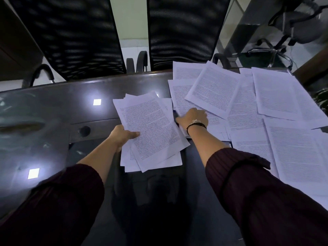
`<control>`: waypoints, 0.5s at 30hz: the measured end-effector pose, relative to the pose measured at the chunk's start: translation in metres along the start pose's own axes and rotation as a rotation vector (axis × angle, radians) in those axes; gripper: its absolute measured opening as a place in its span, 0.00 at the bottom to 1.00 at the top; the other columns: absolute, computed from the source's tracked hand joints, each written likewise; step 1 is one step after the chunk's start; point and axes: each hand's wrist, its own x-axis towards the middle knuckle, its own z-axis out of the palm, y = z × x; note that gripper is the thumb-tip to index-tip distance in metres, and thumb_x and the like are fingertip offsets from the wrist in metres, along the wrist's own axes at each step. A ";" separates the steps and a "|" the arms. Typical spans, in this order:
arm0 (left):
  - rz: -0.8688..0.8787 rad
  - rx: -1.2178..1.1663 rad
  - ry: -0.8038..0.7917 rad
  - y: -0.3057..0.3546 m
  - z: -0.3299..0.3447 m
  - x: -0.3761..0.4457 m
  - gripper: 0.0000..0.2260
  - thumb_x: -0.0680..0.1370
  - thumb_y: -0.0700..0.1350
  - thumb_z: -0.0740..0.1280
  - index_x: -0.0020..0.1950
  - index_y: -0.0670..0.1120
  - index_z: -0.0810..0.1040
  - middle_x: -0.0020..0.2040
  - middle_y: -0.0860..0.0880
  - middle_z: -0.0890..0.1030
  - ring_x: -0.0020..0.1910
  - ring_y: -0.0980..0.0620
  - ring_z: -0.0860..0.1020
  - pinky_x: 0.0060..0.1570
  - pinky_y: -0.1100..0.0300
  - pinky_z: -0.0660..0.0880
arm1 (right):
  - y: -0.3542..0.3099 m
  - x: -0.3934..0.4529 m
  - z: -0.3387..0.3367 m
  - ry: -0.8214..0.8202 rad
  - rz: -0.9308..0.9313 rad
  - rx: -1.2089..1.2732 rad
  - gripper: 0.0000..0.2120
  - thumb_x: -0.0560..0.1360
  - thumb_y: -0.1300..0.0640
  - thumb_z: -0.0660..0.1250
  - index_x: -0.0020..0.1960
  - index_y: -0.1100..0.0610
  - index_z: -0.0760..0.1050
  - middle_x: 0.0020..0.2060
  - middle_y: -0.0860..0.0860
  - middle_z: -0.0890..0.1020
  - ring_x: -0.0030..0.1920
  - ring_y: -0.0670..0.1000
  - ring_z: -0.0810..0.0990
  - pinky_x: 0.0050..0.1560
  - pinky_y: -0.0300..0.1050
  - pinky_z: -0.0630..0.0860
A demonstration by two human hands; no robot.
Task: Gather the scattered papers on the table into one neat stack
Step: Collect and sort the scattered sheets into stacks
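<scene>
My left hand [122, 134] grips a loose, uneven bundle of printed pages [150, 132] by its left edge, thumb on top, held over the dark glossy table [53, 107]. My right hand [192, 118] rests palm down on a printed sheet [179, 96] just right of the bundle; its fingertips are hidden behind the hand. Several more printed sheets [266, 110] lie scattered and overlapping across the table's right half, out to the right edge.
Two black mesh office chairs [74, 38] [184, 31] stand against the table's far edge. Bright ceiling lights reflect in the table top on the left. A round cable hole [84, 130] sits left of the bundle. Another chair base [273, 52] is at the far right.
</scene>
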 end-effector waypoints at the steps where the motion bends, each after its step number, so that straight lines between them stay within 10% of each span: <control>1: -0.008 -0.014 0.007 -0.001 0.000 -0.001 0.16 0.75 0.36 0.78 0.60 0.42 0.82 0.58 0.45 0.86 0.55 0.40 0.85 0.61 0.34 0.79 | 0.000 -0.003 -0.005 0.021 -0.044 -0.026 0.23 0.70 0.44 0.71 0.56 0.59 0.78 0.56 0.59 0.82 0.57 0.61 0.79 0.49 0.49 0.78; 9: 0.005 -0.073 0.028 0.000 0.001 -0.003 0.15 0.77 0.46 0.78 0.61 0.44 0.82 0.56 0.46 0.87 0.53 0.41 0.86 0.61 0.36 0.80 | -0.033 -0.068 -0.029 0.112 -0.328 -0.136 0.10 0.79 0.54 0.63 0.53 0.59 0.79 0.51 0.58 0.84 0.53 0.63 0.83 0.47 0.51 0.77; 15: 0.025 -0.355 -0.021 0.001 0.003 -0.009 0.28 0.76 0.69 0.70 0.66 0.49 0.82 0.59 0.47 0.87 0.58 0.45 0.86 0.63 0.46 0.78 | -0.072 -0.139 0.023 -0.338 -0.594 0.093 0.20 0.79 0.37 0.60 0.46 0.54 0.75 0.42 0.50 0.81 0.45 0.55 0.80 0.43 0.49 0.74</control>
